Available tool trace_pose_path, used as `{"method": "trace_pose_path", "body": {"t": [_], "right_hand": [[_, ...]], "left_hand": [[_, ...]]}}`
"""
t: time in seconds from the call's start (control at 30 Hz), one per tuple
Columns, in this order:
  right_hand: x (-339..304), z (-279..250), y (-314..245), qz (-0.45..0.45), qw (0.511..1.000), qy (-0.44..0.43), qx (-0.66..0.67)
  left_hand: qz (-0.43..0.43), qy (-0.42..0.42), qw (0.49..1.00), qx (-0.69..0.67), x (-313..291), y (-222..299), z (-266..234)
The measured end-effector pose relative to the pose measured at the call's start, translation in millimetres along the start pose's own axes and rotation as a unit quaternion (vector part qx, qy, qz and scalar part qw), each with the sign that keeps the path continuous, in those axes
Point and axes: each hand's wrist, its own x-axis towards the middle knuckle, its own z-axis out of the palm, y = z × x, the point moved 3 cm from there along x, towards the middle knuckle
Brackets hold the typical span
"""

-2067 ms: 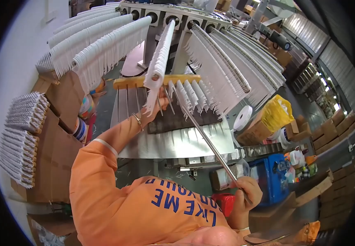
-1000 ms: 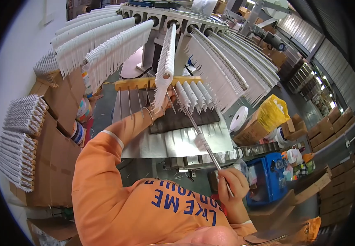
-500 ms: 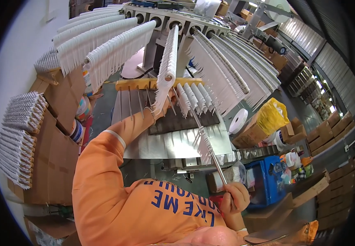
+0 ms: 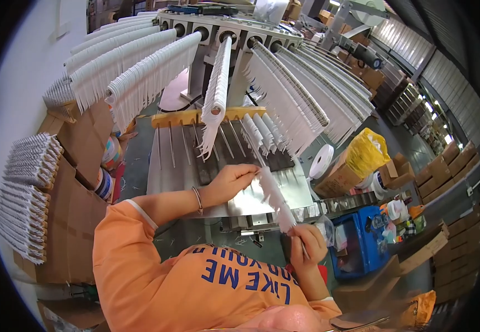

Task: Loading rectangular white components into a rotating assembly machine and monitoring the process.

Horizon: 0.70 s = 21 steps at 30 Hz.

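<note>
My right hand [image 4: 308, 246] is closed around the lower end of a thin metal rod that slants up and left toward a wooden bar [image 4: 165, 120]. Packed along the rod are thin white pieces [image 4: 276, 199], reaching down to my right fingers. At their upper end my left hand [image 4: 231, 182] is closed, thumb and fingers pinched against them; the exact grip is partly hidden. The wooden bar carries a row of metal pins [image 4: 186, 145]. Several pins at its right end bear similar white pieces [image 4: 263, 133], and the left ones are bare.
Radiating rods hung with white pieces [image 4: 157, 66] fan out from a machine above the metal table [image 4: 173, 185]. One loaded rod [image 4: 216, 91] overhangs the wooden bar. Pin racks [image 4: 23, 221] stand on cartons at left; a blue bin [image 4: 362, 240] and a yellow bag [image 4: 368, 152] are at right.
My left hand has come back from the wooden bar to the rod. White pieces now lie denser on the rod and closer to my right hand, which has shifted slightly up and left.
</note>
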Motion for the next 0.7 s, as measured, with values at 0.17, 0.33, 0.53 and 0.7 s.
{"method": "trace_pose_path", "body": {"t": [0.17,0.33,0.53,0.7], "right_hand": [[-12,-33,-13,0.035,0.999,0.002,0.007],[14,-20,-7,0.078,0.996,0.011,-0.039],[11,1,10,0.233,0.967,-0.026,0.096],[-43,-30,17,0.384,0.846,0.21,0.303]], "left_hand": [[0.003,0.141,0.97,-0.198,37,-59,-50],[-0.122,0.112,0.947,-0.276,94,-60,-58],[-0.054,0.17,0.962,-0.206,81,-41,-32],[-0.051,0.072,0.995,-0.041,31,-6,8]]}}
